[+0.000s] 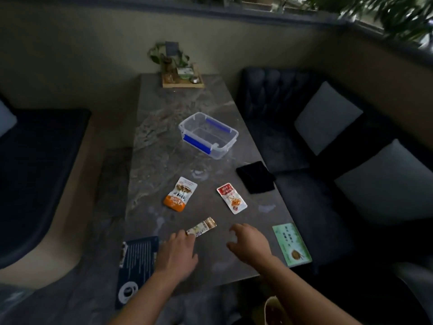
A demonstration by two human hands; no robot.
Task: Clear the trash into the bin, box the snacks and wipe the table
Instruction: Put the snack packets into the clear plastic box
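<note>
The left hand [177,250] pinches one end of a small wrapper [203,226] between its fingertips, at the near end of the table [164,146]; the rest of the wrapper sticks out up and to the right, and it is hard to say whether it rests on the surface or is lifted off it. The right hand [249,241] hovers just right of the wrapper, fingers curled and spread, holding nothing. Beyond the hands lie two snack packets, an orange packet [179,194] to the left and a red packet [231,198] to the right, well apart from each other. Farther up stands a clear box [208,135] with blue clips, open and with nothing in it. A black cloth [255,177] hangs over the right edge of the table near the red packet. A green card [292,244] lies by the right hand, a dark card [138,266] by the left forearm. A wooden tray [182,83] with a plant sits at the far end. A rounded pale rim [273,310], cut off at the bottom edge, cannot be made out. Print on the packets is blurred.
</note>
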